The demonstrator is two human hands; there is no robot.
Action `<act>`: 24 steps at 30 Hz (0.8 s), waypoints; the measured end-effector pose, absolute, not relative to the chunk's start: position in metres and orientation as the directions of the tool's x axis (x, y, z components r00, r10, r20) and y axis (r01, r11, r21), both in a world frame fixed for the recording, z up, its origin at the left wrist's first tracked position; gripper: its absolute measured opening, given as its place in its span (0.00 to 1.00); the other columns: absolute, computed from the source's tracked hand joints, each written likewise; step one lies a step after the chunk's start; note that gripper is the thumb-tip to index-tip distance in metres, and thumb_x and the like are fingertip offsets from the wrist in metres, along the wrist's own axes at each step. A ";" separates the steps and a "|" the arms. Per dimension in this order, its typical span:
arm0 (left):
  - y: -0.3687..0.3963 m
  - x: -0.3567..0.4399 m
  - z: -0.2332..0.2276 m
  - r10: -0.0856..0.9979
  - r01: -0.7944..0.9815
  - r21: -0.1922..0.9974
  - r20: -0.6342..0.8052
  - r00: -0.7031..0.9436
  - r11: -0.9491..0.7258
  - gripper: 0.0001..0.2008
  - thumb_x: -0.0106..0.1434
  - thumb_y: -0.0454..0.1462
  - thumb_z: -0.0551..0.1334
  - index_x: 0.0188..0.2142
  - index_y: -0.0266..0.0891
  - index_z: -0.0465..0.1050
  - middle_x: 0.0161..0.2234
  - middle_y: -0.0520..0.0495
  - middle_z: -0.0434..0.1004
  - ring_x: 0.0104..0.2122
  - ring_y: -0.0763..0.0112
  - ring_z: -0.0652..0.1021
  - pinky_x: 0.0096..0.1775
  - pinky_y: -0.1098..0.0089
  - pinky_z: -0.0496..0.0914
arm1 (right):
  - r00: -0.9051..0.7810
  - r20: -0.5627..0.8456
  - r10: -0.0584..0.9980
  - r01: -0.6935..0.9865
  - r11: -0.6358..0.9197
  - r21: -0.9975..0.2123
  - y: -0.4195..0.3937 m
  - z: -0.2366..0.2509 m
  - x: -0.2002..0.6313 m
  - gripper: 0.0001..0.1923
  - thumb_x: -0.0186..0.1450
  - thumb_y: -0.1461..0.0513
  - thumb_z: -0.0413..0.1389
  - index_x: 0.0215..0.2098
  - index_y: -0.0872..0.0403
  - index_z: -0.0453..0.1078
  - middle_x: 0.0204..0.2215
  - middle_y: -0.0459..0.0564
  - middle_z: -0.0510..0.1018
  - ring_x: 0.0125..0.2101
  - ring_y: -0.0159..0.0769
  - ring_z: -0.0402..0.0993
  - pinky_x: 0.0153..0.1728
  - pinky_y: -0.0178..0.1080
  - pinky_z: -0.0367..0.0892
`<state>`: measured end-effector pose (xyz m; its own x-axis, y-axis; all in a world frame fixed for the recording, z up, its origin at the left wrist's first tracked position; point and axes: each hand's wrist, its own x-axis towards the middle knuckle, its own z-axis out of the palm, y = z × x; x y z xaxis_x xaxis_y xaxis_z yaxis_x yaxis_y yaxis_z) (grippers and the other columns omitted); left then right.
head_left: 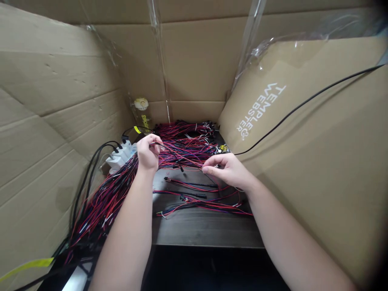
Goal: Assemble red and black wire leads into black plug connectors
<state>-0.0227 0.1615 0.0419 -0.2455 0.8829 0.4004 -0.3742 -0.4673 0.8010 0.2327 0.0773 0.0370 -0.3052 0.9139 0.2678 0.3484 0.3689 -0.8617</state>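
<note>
Cardboard walls (54,101) close in on three sides, the right panel (303,133) leaning over the dark table (206,230), whose bare front strip is the only open room. The left hand (148,152) is raised, fingers curled shut around a thin red-and-black wire (174,155). The right hand (230,169) lies lower, thumb and forefinger pinched on the same wire. Behind them a wire heap (188,141) spills left past a white power strip (121,157)
</note>
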 end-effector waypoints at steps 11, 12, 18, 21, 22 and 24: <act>0.148 -0.002 0.030 0.783 -0.245 0.788 0.606 0.143 -0.565 0.15 0.58 0.45 0.55 0.29 0.36 0.74 0.27 0.45 0.71 0.25 0.69 0.69 0.30 0.67 0.63 | -0.319 0.253 0.914 0.199 0.325 -0.924 0.074 0.039 0.234 0.16 0.63 0.51 0.69 0.36 0.56 0.82 0.30 0.51 0.83 0.28 0.34 0.75 0.30 0.36 0.66; 0.148 -0.003 0.030 0.786 -0.212 0.793 0.603 0.139 -0.571 0.15 0.57 0.44 0.54 0.28 0.37 0.73 0.27 0.46 0.70 0.25 0.68 0.69 0.30 0.67 0.62 | -0.311 0.251 0.917 0.182 0.316 -0.931 0.074 0.041 0.236 0.16 0.62 0.51 0.70 0.36 0.56 0.82 0.30 0.51 0.83 0.29 0.35 0.76 0.30 0.36 0.67; 0.147 -0.012 0.029 0.787 0.060 0.788 0.601 0.140 -0.613 0.12 0.57 0.40 0.52 0.28 0.39 0.71 0.24 0.47 0.68 0.26 0.67 0.68 0.30 0.66 0.59 | -0.213 0.255 0.943 0.141 0.288 -0.947 0.072 0.051 0.245 0.17 0.57 0.52 0.73 0.35 0.56 0.82 0.30 0.51 0.84 0.29 0.36 0.78 0.31 0.36 0.70; 0.144 -0.012 0.029 0.767 0.109 0.762 0.618 0.170 -0.638 0.11 0.57 0.39 0.51 0.28 0.39 0.71 0.23 0.48 0.68 0.26 0.66 0.68 0.31 0.65 0.58 | -0.180 0.259 0.949 0.184 0.292 -0.939 0.071 0.052 0.243 0.15 0.57 0.52 0.73 0.34 0.55 0.83 0.29 0.52 0.84 0.29 0.36 0.78 0.32 0.37 0.70; 0.143 -0.012 0.029 0.763 0.112 0.757 0.622 0.175 -0.643 0.11 0.57 0.38 0.51 0.28 0.39 0.71 0.23 0.48 0.68 0.26 0.66 0.68 0.31 0.64 0.58 | -0.165 0.263 0.950 0.202 0.294 -0.934 0.072 0.051 0.242 0.15 0.58 0.52 0.72 0.33 0.55 0.83 0.29 0.52 0.84 0.29 0.37 0.78 0.32 0.38 0.71; 0.141 -0.010 0.030 0.754 0.105 0.750 0.631 0.183 -0.654 0.11 0.57 0.38 0.51 0.29 0.39 0.72 0.24 0.48 0.68 0.26 0.67 0.68 0.31 0.64 0.58 | -0.124 0.283 0.951 0.251 0.306 -0.919 0.073 0.049 0.239 0.15 0.58 0.51 0.71 0.32 0.55 0.83 0.28 0.52 0.84 0.28 0.36 0.77 0.31 0.38 0.70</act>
